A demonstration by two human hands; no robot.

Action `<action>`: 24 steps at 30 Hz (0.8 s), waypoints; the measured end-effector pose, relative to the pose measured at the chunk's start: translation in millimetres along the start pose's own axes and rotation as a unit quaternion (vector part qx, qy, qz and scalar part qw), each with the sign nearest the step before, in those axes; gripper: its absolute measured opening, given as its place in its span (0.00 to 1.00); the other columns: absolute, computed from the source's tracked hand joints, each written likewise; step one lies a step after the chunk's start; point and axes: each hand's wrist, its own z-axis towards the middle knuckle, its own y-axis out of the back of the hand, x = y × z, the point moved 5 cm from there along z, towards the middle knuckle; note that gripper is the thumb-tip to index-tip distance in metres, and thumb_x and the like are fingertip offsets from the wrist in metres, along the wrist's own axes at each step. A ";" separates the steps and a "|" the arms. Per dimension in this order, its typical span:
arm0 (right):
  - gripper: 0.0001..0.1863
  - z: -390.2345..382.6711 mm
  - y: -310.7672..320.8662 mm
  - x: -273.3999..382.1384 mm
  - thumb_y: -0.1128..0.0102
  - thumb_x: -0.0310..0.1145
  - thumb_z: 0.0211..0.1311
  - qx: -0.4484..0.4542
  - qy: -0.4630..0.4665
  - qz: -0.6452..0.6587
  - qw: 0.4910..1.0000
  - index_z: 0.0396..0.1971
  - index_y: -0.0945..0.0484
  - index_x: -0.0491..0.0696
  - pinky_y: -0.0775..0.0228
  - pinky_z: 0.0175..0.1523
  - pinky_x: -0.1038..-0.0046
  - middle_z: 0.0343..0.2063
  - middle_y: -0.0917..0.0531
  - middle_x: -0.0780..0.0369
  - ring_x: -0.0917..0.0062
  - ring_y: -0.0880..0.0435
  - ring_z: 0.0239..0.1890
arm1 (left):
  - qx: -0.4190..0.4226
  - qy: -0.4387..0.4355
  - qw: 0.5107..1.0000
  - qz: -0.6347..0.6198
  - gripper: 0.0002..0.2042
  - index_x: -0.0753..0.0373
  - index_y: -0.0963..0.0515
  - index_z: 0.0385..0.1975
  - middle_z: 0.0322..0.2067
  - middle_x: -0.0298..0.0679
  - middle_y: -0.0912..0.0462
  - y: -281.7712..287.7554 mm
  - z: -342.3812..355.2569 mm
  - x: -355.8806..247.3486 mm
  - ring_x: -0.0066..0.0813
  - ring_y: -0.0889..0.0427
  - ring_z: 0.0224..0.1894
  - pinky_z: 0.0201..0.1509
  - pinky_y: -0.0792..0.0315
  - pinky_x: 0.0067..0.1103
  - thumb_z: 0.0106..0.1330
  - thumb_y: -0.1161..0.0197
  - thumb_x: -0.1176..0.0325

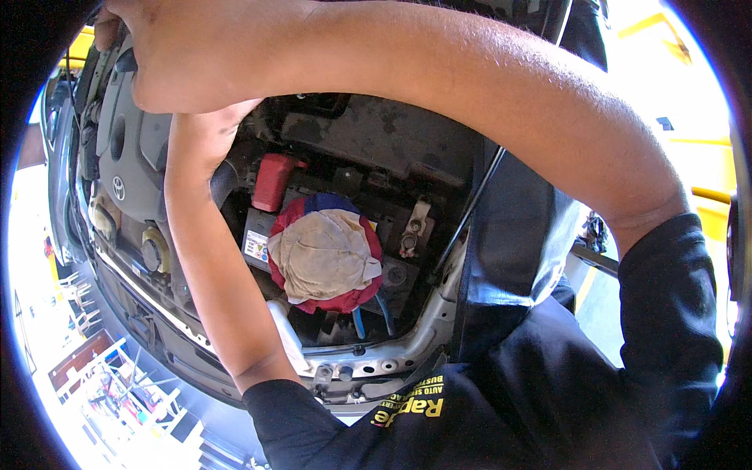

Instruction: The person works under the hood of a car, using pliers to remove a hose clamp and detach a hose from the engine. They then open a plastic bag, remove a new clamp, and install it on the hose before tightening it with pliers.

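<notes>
My right arm crosses the top of the view, and my right hand (176,59) is at the upper left over the engine cover (129,157). One bent finger shows at the rim; the others are cut off or hidden. My left arm rises from below, with my left hand (215,121) passing behind the right one, its fingers out of sight. Whatever either hand touches or holds is hidden. Nearer to me, a crumpled beige and red cloth bundle (325,254) lies on the car battery (256,241). Two blue tool handles (359,322) stick out beneath it.
A red terminal cover (272,182) stands beside the cloth. A thin prop rod (479,192) slants along the bay's right side. The metal front rail (368,364) runs close to my chest. A black fender cover (513,243) hangs at the right.
</notes>
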 end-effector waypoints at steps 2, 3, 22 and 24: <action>0.26 -15.3 18.1 9.3 0.39 0.23 0.52 0.004 0.092 0.070 0.993 0.53 0.33 0.36 0.28 0.57 0.55 0.45 0.20 0.38 0.42 0.20 0.50 | 0.033 0.040 0.999 0.017 0.14 0.66 0.17 0.49 0.47 0.46 0.13 -6.7 -9.5 12.1 0.44 0.16 0.49 0.57 0.24 0.33 0.66 0.31 0.68; 0.25 -21.9 24.5 14.6 0.42 0.20 0.53 0.010 0.125 0.101 0.987 0.52 0.35 0.33 0.29 0.57 0.54 0.44 0.22 0.35 0.40 0.21 0.50 | 0.032 0.044 0.995 0.084 0.15 0.66 0.18 0.49 0.48 0.46 0.13 -11.4 -13.7 18.6 0.45 0.16 0.49 0.56 0.24 0.34 0.67 0.32 0.66; 0.20 -110.3 -38.8 45.8 0.36 0.33 0.46 0.079 0.224 -0.091 0.967 0.44 0.25 0.56 0.27 0.52 0.57 0.41 0.24 0.58 0.60 0.21 0.44 | -0.169 -0.142 0.973 0.063 0.19 0.58 0.16 0.50 0.49 0.43 0.14 -44.2 -16.8 14.4 0.40 0.18 0.56 0.66 0.31 0.36 0.62 0.36 0.56; 0.17 -116.3 -38.2 46.4 0.40 0.38 0.50 0.071 0.237 -0.080 0.966 0.42 0.26 0.59 0.28 0.49 0.59 0.39 0.25 0.61 0.64 0.22 0.42 | -0.141 -0.131 0.977 0.093 0.19 0.57 0.15 0.50 0.49 0.42 0.14 -45.3 -12.4 16.9 0.38 0.18 0.57 0.67 0.32 0.36 0.61 0.36 0.56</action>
